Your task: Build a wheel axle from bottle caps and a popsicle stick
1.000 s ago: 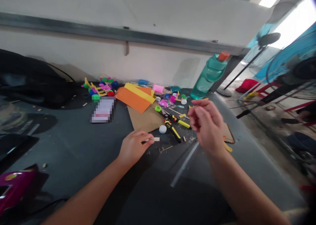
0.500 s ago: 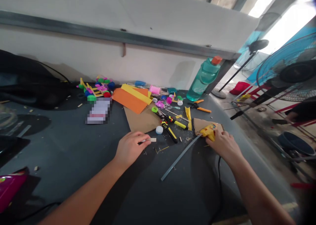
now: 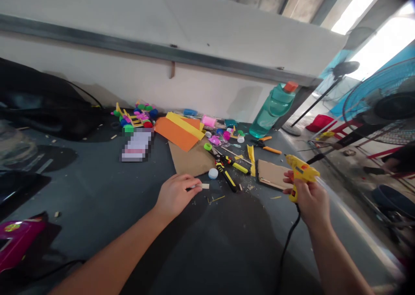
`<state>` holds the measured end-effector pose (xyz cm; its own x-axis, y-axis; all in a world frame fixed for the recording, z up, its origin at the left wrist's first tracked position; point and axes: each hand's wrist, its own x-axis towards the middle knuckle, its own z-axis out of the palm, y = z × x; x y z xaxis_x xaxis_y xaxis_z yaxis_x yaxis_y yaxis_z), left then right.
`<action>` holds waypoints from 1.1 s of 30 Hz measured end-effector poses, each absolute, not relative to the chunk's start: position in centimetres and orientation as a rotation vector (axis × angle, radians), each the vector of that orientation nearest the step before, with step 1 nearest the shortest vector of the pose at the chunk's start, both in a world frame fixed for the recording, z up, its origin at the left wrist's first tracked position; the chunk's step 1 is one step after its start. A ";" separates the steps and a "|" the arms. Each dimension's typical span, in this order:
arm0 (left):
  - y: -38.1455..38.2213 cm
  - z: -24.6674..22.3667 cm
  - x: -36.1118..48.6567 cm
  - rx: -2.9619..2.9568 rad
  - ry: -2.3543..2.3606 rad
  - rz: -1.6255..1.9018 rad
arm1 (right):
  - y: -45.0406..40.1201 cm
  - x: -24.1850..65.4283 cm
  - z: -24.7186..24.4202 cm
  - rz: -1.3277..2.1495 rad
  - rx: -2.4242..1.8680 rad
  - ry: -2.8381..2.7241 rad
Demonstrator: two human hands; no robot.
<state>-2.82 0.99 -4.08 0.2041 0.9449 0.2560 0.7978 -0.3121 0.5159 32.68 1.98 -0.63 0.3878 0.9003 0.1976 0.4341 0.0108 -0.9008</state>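
My right hand (image 3: 313, 200) is wrapped round the grip of a yellow hot glue gun (image 3: 301, 170), lifted over the right side of the table, its nozzle pointing up and left. A black cord (image 3: 287, 243) hangs from its handle. My left hand (image 3: 178, 195) rests low over the dark table, thumb and fingers pinching a small pale wooden stick piece (image 3: 205, 185); the rest of the piece is hidden by the fingers. Just beyond it sit a white bottle cap (image 3: 213, 173) and black-and-yellow pliers (image 3: 226, 176). A small cardboard piece (image 3: 272, 174) lies left of the glue gun.
Orange paper (image 3: 180, 135) lies over a cardboard sheet (image 3: 191, 161). Colourful caps (image 3: 227, 135), orange-handled pliers (image 3: 267, 147) and a teal bottle (image 3: 272, 111) stand towards the back. A blurred phone-like rectangle (image 3: 138, 144) and a magenta object (image 3: 21, 243) are to the left.
My right hand has raised the glue gun off the small cardboard piece and turned it upright. A long grey strip beside the gun no longer shows. My left hand keeps its pinch.
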 end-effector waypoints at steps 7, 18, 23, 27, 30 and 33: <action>0.9 -4.3 -2.8 2.199 1.667 0.812 | 0.0 25.0 -0.1 1.288 -1.206 -1.008; 1.0 -4.2 -2.7 2.239 1.670 0.821 | -2.6 22.4 -2.4 1.778 -1.175 -1.117; 1.0 -4.3 -2.7 2.242 1.671 0.812 | -2.6 22.2 -2.3 1.824 -1.193 -1.174; 1.0 -4.2 -2.7 2.235 1.679 0.801 | -2.6 22.2 -2.4 1.813 -1.189 -1.147; 1.0 -4.1 -2.7 2.226 1.681 0.783 | -2.6 22.2 -2.5 1.816 -1.185 -1.125; 1.0 -4.1 -2.7 2.215 1.686 0.775 | -2.7 22.2 -2.6 1.813 -1.188 -1.131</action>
<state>-2.69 1.01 -4.11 0.1886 0.9472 0.2594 0.8135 -0.2986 0.4991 22.16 -2.67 -2.57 -0.3496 0.8730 -0.3402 -0.0787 -0.3891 -0.9178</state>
